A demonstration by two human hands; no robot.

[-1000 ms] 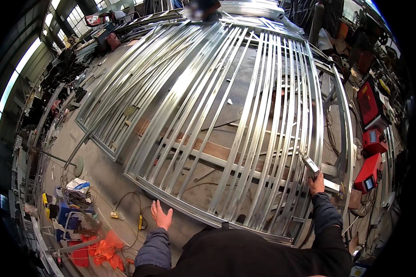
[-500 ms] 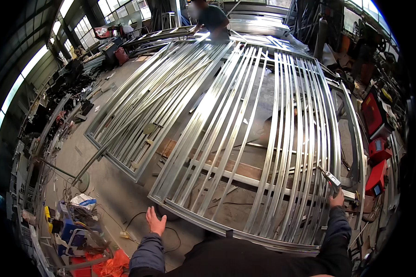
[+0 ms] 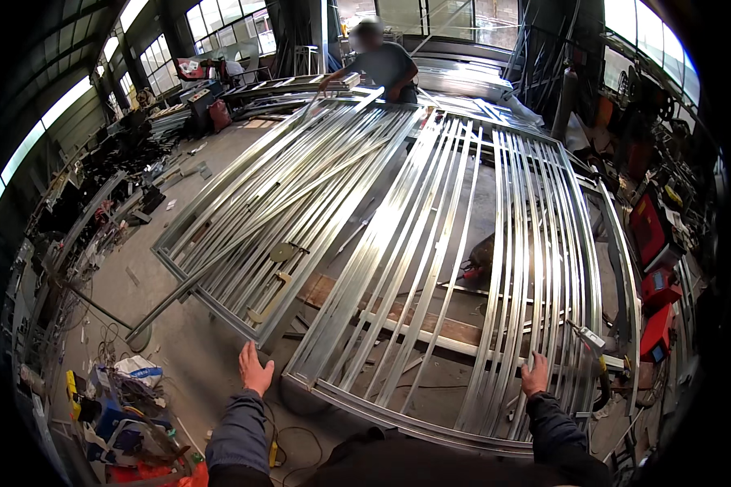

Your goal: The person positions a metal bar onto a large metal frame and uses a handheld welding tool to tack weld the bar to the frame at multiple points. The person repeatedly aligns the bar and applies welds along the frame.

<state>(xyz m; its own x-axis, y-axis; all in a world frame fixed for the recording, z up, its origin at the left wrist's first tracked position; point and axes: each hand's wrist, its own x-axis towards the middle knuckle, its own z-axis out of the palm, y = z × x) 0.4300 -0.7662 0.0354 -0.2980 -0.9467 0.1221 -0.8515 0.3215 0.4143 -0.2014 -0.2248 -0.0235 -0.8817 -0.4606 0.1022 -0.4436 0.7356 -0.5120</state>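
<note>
- Frame of silvery bars (image 3: 374,252) is spanning centre to lower right.
- Second frame (image 3: 323,239), bearing loose bars (image 3: 276,203), is lying left of centre.
- Co-worker (image 3: 386,65) is standing at top centre.
- Left hand (image 3: 256,373), fingers apart, is hanging beside the second frame's near corner, lower left.
- Right hand (image 3: 535,377), fingers apart, is reaching over the first frame, lower right; contact cannot be told.
- Grey handheld tool (image 3: 589,336) is resting on that frame's right side.

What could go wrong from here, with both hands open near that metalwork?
A bump might knock down the grey handheld tool, lying unheld near the edge of the right frame. A long bar jutting past the left frame could snag a leg. The left hand, near that frame's corner, might get scraped.
</note>
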